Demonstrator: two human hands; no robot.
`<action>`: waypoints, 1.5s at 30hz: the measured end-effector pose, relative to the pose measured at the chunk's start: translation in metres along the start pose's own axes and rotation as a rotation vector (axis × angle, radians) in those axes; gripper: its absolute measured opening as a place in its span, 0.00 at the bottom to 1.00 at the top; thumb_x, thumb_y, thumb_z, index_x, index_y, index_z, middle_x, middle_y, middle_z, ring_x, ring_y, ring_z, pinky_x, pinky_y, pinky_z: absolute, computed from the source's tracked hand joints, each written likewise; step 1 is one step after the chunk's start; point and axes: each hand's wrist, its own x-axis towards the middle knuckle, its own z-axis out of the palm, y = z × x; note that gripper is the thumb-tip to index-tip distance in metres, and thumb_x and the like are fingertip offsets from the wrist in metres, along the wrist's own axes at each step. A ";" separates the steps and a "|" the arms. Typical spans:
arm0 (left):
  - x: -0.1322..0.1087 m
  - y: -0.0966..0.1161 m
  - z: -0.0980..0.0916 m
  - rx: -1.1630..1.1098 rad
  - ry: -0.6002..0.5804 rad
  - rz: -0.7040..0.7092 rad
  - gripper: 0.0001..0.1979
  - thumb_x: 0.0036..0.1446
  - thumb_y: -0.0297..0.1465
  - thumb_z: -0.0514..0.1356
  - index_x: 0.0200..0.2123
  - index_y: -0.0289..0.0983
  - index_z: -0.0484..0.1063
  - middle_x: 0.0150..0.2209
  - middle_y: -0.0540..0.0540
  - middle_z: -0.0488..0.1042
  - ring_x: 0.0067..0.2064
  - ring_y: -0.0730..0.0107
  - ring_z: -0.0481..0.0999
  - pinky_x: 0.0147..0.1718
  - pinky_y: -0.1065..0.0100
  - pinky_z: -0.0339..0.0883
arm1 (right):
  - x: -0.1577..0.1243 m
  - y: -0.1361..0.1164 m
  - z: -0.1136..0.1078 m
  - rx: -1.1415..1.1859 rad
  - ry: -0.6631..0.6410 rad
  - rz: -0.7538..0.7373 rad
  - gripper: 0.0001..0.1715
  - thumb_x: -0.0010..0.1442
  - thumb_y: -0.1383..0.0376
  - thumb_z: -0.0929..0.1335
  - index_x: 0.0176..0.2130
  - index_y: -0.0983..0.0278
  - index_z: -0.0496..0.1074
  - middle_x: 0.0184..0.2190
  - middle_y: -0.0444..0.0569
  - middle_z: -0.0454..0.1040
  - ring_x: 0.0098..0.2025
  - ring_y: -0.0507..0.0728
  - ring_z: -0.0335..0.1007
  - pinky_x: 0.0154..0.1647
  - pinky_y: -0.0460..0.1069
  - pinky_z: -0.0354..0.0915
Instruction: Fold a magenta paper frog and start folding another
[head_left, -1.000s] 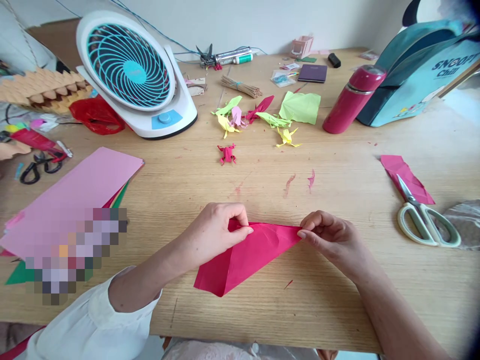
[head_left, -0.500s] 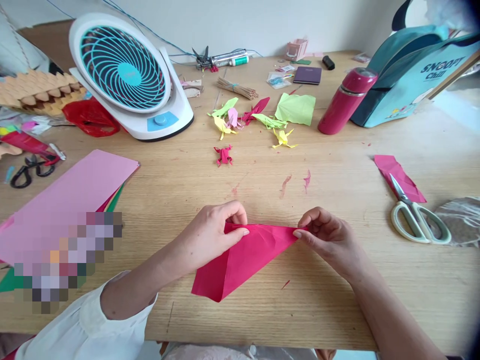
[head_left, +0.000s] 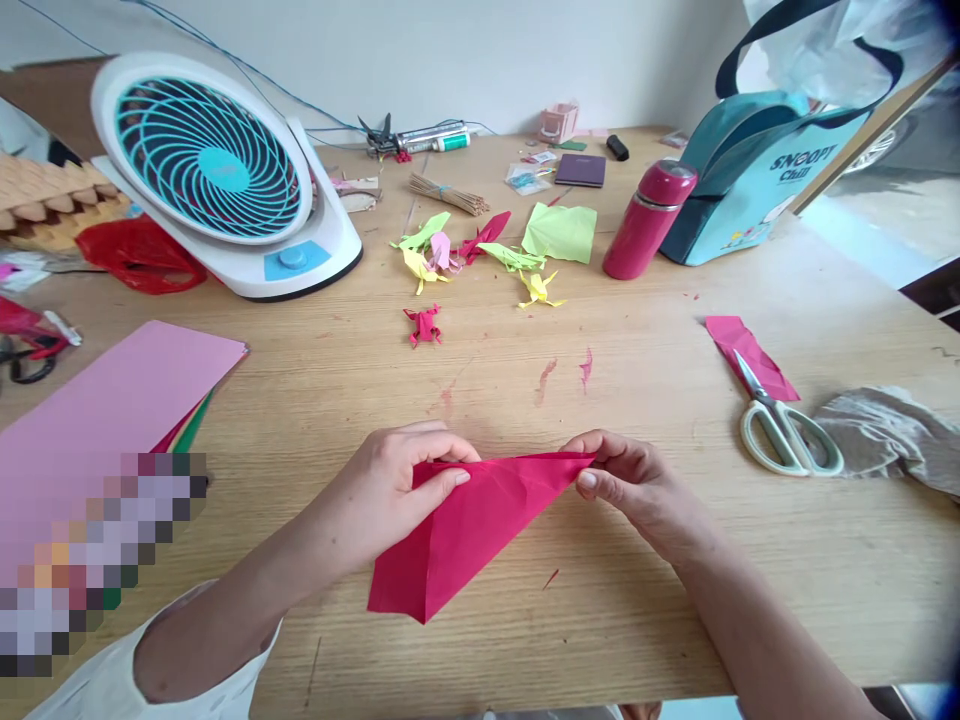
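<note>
A folded sheet of crimson paper (head_left: pixel 480 530) is held just over the wooden table, its creased face toward me and a loose corner hanging down at lower left. My left hand (head_left: pixel 397 490) pinches its upper left edge between thumb and fingers. At the pointed right end, my right hand (head_left: pixel 637 485) has the paper between thumb and forefinger. Beyond the hands sits a small red origami frog (head_left: pixel 425 325). Further back lie a yellow folded figure (head_left: pixel 538 288), several other folded paper pieces and a light green sheet (head_left: pixel 561 233).
White-handled scissors (head_left: pixel 784 430) rest partly on a pink paper strip (head_left: pixel 750 355) at right. A white fan (head_left: pixel 217 180) stands back left, with pink sheets (head_left: pixel 127 390) stacked before it. A red thermos (head_left: pixel 651 218) and a blue bag (head_left: pixel 742 185) stand back right.
The view has swung to the right, so things appear shifted left. Both hands still pinch the crimson paper; the right fingers sit slightly further behind its top edge.
</note>
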 end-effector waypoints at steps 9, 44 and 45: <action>-0.010 0.007 0.000 0.075 0.046 0.103 0.08 0.62 0.28 0.58 0.39 0.43 0.77 0.36 0.54 0.78 0.38 0.76 0.76 0.37 0.75 0.66 | 0.001 0.002 0.000 0.035 0.044 0.000 0.12 0.51 0.58 0.78 0.31 0.63 0.78 0.22 0.42 0.69 0.26 0.48 0.58 0.28 0.44 0.55; -0.012 0.010 0.001 0.087 0.012 0.116 0.08 0.62 0.26 0.58 0.37 0.43 0.77 0.35 0.55 0.77 0.36 0.78 0.76 0.36 0.76 0.65 | 0.001 0.005 0.001 0.231 0.067 0.076 0.16 0.50 0.60 0.78 0.26 0.63 0.71 0.20 0.39 0.65 0.23 0.47 0.57 0.25 0.43 0.52; -0.012 0.010 0.000 0.085 0.009 0.116 0.08 0.62 0.26 0.58 0.37 0.43 0.77 0.35 0.55 0.77 0.37 0.78 0.76 0.36 0.76 0.65 | 0.001 0.005 0.001 0.239 0.064 0.073 0.15 0.50 0.61 0.78 0.26 0.63 0.71 0.20 0.39 0.65 0.23 0.47 0.57 0.25 0.43 0.53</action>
